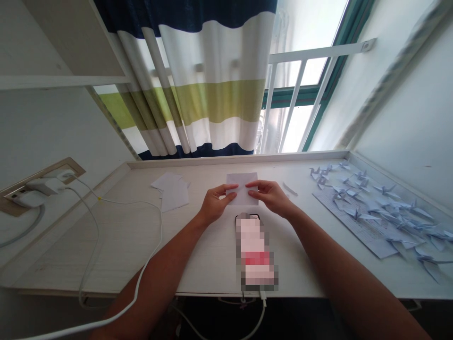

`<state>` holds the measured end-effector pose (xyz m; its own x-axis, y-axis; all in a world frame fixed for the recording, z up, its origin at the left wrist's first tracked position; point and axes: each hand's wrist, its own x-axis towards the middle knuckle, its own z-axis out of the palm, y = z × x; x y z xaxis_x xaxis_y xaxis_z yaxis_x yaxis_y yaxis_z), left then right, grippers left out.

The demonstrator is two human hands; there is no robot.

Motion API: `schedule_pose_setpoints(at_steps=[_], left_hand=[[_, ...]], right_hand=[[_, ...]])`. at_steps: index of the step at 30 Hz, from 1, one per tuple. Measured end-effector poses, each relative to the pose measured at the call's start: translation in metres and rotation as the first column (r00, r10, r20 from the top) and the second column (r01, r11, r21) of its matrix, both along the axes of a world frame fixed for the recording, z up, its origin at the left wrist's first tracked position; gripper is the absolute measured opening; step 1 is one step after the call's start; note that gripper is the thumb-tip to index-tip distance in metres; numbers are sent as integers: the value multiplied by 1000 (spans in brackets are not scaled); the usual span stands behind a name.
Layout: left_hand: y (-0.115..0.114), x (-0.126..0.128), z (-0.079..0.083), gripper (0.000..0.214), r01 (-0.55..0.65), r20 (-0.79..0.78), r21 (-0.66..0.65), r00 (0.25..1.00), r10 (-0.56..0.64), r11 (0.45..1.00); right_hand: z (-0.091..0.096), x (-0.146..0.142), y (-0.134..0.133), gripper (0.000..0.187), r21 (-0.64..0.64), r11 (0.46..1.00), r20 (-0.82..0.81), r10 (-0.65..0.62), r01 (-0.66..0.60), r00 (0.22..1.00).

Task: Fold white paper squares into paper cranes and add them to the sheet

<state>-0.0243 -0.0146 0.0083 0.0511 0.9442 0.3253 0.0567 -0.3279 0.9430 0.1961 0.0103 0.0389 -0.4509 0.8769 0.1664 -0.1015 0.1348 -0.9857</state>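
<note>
A square sheet of white paper [242, 196] is held up between both hands over the middle of the desk. My left hand [215, 203] pinches its left edge between thumb and fingers. On the opposite edge, my right hand [272, 196] grips the sheet the same way, thumb below the fingers. The paper looks flat, and I cannot make out any crease on it. Just in front of it lies a phone [255, 250], its screen blurred out. To the left rests a loose pile of white paper sheets [173, 193].
Several folded paper cranes [357, 212] spread over the right side, some on a printed sheet [375, 243]. A thin paper strip [290, 189] lies beyond my right hand. A white charging cable [161, 226] crosses the left side from a wall socket [38, 186]. Behind the desk [116, 245] hangs a curtain [212, 99].
</note>
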Motion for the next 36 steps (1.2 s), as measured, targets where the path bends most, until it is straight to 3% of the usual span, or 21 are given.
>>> schedule_pose_setpoints(at_steps=[3, 8, 16, 20, 28, 36], left_hand=[[1, -1, 0, 38, -6, 24, -42, 1000, 7, 999], [6, -2, -4, 45, -20, 147, -92, 989, 33, 996], [4, -6, -1, 35, -153, -81, 14, 985, 154, 988], [3, -6, 2, 33, -179, -96, 11, 979, 179, 984], [1, -6, 9, 30, -273, -179, 21, 945, 272, 962], [4, -6, 4, 24, -232, -161, 35, 959, 235, 972]], right_hand=[[-1, -1, 0, 35, 20, 1000, 16, -18, 17, 1000], [-6, -3, 3, 36, 139, 980, 64, -152, 142, 986], [-10, -1, 5, 29, 298, 928, 186, -287, 225, 940], [-10, -2, 4, 25, 359, 895, 233, -360, 264, 903], [-6, -7, -1, 20, 359, 877, 218, -412, 320, 885], [-11, -8, 1, 22, 299, 897, 208, -395, 326, 895]])
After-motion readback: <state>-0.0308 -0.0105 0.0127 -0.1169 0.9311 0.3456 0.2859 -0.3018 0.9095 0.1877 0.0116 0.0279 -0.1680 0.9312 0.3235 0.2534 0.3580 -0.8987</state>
